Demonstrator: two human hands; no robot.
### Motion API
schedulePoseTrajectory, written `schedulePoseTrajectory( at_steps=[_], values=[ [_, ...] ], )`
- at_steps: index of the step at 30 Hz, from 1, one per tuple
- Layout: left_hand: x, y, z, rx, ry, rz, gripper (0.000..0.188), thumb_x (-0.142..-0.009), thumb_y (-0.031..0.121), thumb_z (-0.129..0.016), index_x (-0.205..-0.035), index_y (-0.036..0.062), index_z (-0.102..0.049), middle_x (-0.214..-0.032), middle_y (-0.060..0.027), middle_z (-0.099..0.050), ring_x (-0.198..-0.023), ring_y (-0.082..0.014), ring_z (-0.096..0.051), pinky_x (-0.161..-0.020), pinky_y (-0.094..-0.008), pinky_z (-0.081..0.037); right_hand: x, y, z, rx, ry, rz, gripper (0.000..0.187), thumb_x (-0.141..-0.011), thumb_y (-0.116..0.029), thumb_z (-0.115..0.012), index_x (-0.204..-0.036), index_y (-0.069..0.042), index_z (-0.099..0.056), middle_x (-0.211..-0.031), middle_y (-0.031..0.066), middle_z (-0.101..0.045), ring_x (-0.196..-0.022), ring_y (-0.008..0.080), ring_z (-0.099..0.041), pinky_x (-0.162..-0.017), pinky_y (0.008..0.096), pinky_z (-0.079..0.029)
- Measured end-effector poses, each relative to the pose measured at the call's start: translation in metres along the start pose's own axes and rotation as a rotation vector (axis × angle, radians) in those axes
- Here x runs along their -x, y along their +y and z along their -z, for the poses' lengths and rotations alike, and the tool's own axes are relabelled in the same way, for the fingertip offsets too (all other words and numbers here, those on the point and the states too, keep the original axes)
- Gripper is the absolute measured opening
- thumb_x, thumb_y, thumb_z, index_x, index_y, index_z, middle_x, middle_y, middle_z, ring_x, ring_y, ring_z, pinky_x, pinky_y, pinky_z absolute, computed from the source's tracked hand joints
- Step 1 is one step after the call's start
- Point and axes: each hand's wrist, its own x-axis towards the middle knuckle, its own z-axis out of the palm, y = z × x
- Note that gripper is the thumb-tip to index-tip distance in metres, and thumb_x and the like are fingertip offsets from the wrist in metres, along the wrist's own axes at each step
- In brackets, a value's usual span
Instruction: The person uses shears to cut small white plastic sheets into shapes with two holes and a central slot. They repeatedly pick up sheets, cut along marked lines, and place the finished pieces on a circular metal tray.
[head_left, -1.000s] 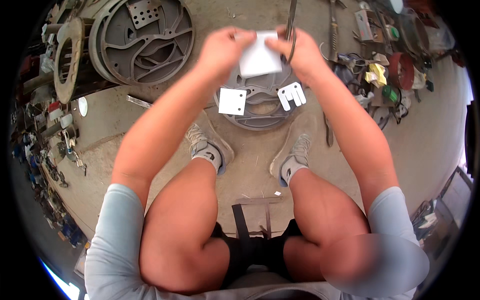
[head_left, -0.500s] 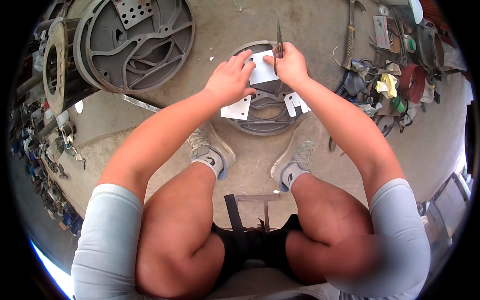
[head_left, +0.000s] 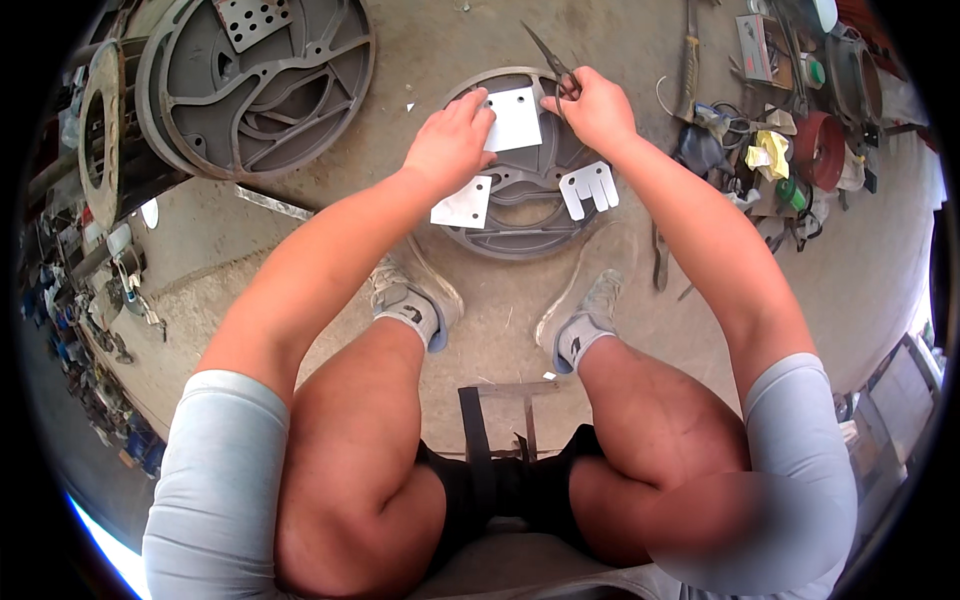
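A square white sheet with small dark holes [head_left: 515, 125] is over a round grey metal disc with curved ribs [head_left: 515, 245]. My left hand [head_left: 447, 142] pinches the sheet at its left edge. Dark scissors [head_left: 548, 52] sit in my right hand [head_left: 598, 108], their blades pointing up and to the left. That hand is just right of the sheet, apart from it. A second white piece with holes [head_left: 462, 206] lies on the disc's lower left, below my left hand. A white comb-shaped piece with slots [head_left: 589, 191] rests on its right side.
A larger ribbed metal disc [head_left: 265, 85] stands at upper left, with a perforated plate [head_left: 252, 20] on it. On the right are a long-handled tool [head_left: 690, 75], a red ring-shaped part [head_left: 820, 150], yellow crumpled material [head_left: 768, 153] and clutter. My shoes flank the small disc.
My right hand has let go of the sheet's right side and drawn away to the right. The scissors have swung from pointing upward to pointing up-left. My left hand remains at the sheet.
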Motion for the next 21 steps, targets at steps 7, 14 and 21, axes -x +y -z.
schedulePoseTrajectory(
  at_steps=[7,14,21],
  values=[
    [0.001,0.004,-0.004,-0.014,0.013,0.014,0.059,-0.086,0.027,-0.086,-0.135,0.0046,-0.062,-0.159,-0.0168,-0.05,-0.142,-0.0352,-0.054,-0.116,-0.0462,-0.048,0.003,0.0,-0.009,0.055,0.027,-0.032,0.065,-0.078,-0.055,-0.092,-0.116,-0.007,-0.071,-0.108,0.0081,-0.079,-0.101,0.027,-0.076,-0.088,0.0413,-0.059],
    [0.0,0.004,-0.005,-0.029,0.021,0.005,0.058,-0.086,0.027,-0.086,-0.134,0.0055,-0.062,-0.159,-0.0164,-0.05,-0.141,-0.0344,-0.055,-0.115,-0.0455,-0.049,0.002,0.001,-0.016,0.097,0.086,-0.049,0.066,-0.075,-0.057,-0.093,-0.112,-0.008,-0.07,-0.1,0.0056,-0.078,-0.093,0.0233,-0.076,-0.083,0.0393,-0.058],
    [-0.002,0.003,-0.004,-0.02,0.017,-0.001,0.058,-0.084,0.025,-0.087,-0.133,0.0056,-0.063,-0.16,-0.0154,-0.049,-0.138,-0.0348,-0.057,-0.114,-0.0459,-0.049,0.004,-0.004,-0.009,0.077,0.006,-0.106,0.067,-0.078,-0.056,-0.092,-0.12,-0.01,-0.07,-0.113,0.0059,-0.079,-0.106,0.0267,-0.076,-0.09,0.0415,-0.059]
  ],
)
